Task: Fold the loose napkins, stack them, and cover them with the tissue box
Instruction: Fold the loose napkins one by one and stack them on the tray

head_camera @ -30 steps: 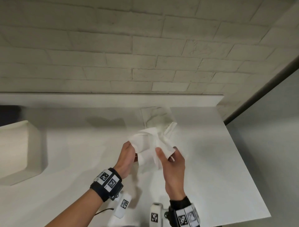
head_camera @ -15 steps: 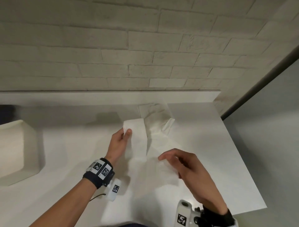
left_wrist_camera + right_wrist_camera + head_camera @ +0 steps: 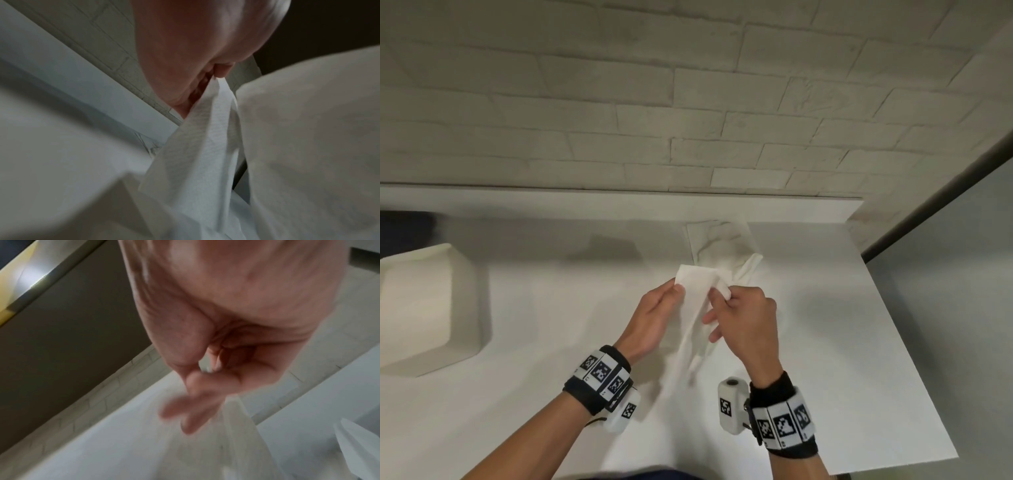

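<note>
Against the pale brick wall [image 3: 688, 102] stands a white table [image 3: 842, 359], reaching out to a corner on the right where a dark strip runs down beside a grey panel. On the table's left end sits the tissue box [image 3: 428, 308], a cream-coloured block, well apart from the hands. Toward the back of the table, near the wall, lies a crumpled napkin [image 3: 722, 246], loose and rumpled, with one twisted end pointing right.

In front of it, above the middle of the table, the person holds up another napkin [image 3: 697, 301] between both hands; it hangs in a long, narrow drape from its top edge down toward the tabletop. The left hand [image 3: 654, 318] pinches the upper left corner of this sheet between thumb and fingers, and the left wrist view shows the paper [image 3: 205, 146] caught at the fingertips and falling away in folds. The right hand [image 3: 746, 322] pinches the upper right part of the same sheet with thumb and forefinger, while its other fingers are loosely spread below against the hanging paper. The right wrist view is blurred, yet the sheet [image 3: 242, 434] trails under the fingers there. Both wrists wear black bands with square black-and-white markers.
</note>
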